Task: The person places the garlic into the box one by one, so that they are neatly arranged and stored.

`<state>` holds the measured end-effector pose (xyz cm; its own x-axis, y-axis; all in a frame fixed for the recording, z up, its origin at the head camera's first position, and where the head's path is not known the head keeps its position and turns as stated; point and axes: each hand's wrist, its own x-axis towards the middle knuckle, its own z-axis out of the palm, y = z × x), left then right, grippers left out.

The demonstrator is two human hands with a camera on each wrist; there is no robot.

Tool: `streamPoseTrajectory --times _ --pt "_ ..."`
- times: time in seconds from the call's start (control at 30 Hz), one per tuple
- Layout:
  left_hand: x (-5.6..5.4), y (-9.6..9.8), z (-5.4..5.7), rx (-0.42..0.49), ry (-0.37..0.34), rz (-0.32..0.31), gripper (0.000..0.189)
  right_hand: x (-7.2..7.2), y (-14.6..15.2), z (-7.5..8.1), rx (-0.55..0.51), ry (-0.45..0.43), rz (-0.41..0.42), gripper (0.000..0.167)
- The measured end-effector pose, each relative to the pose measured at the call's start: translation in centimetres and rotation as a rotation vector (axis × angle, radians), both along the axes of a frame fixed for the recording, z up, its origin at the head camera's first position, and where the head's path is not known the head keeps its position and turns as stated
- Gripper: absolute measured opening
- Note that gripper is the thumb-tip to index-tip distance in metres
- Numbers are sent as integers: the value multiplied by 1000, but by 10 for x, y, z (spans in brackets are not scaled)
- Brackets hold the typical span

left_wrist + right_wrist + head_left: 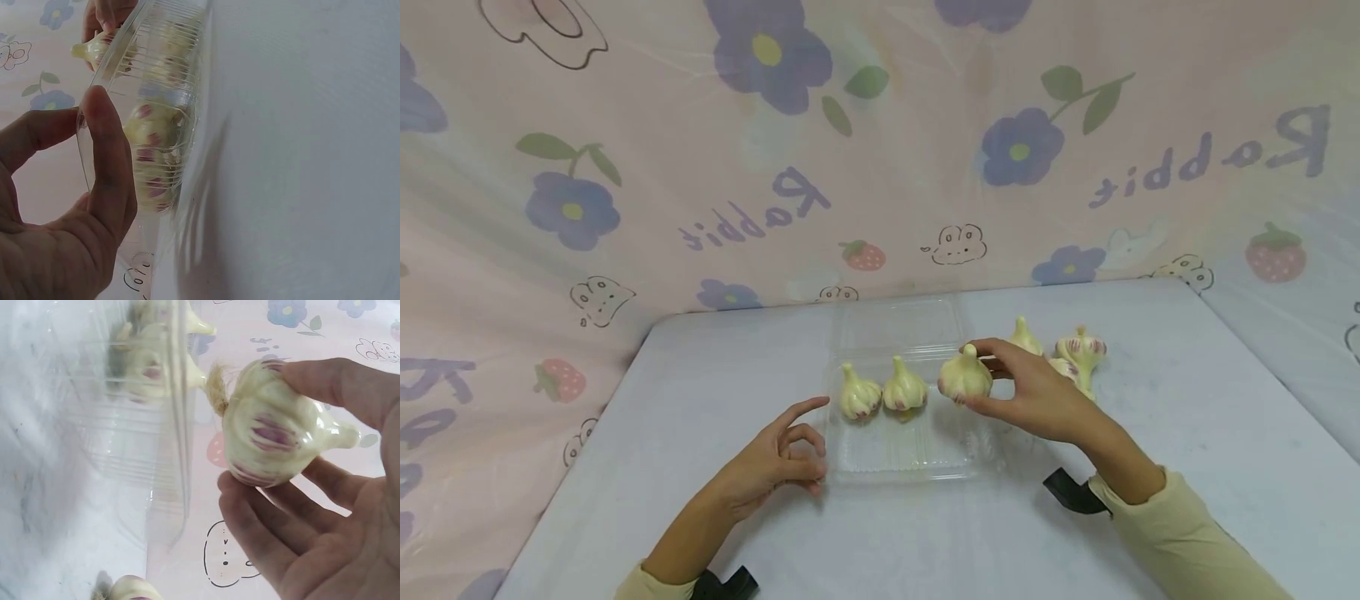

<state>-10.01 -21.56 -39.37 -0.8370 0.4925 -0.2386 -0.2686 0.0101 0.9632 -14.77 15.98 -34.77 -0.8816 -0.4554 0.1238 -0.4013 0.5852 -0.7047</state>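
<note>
The right hand (1033,390) grasps a garlic (965,377) above the box (917,454), the left hand (772,465) relaxed at its side: seemingly mid-packing, calling for gentle lowering.

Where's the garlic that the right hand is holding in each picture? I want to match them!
Head: the held garlic is just right of and below centre, in the right hand.
Left wrist: the held garlic is near the top left corner.
Right wrist: the held garlic is right of centre, looking big.
Shared landmark: the clear plastic box.
</note>
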Motion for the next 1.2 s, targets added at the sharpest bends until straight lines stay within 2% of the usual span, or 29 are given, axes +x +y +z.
streamPoseTrajectory --times 0.13,0.4,0.7,1.2 --pt "0 0 1 -15 4 -4 96 -2 -1 -4 28 16 -11 64" --pt "-1 -3 3 -38 21 -14 94 -4 -5 -8 9 29 -7 62" --pt "0 -4 2 -49 29 -16 89 -8 -7 -12 96 66 -24 64" --pt "0 -4 1 -56 44 -26 85 -14 -11 -17 106 80 -29 67"
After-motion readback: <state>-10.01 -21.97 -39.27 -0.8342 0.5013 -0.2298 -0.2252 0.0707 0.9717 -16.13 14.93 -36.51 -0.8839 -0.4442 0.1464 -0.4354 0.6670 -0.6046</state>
